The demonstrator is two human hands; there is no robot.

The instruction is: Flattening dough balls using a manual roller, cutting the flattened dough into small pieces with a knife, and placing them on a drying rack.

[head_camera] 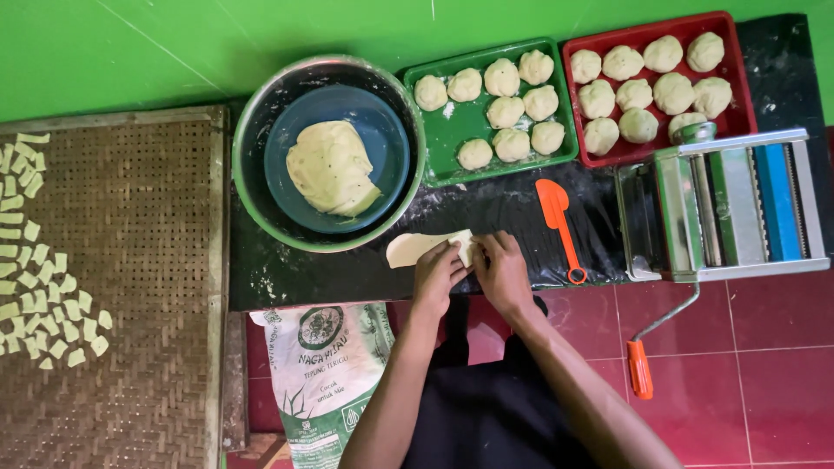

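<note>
A black mat (486, 217) lies on the red tile floor (764, 347). On the mat sit a big bowl (248, 139), a green tray (452, 165), a red tray (738, 95), an orange spatula (556, 217), a flat dough piece (413, 247) and a pasta machine (730, 204). A woven tray (148, 260) lies left.

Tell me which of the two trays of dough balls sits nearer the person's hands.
The green tray, which is next to the round basin. The red tray lies farther right, behind the pasta roller. Both hands, left hand and right hand, press a flattened dough piece.
</note>
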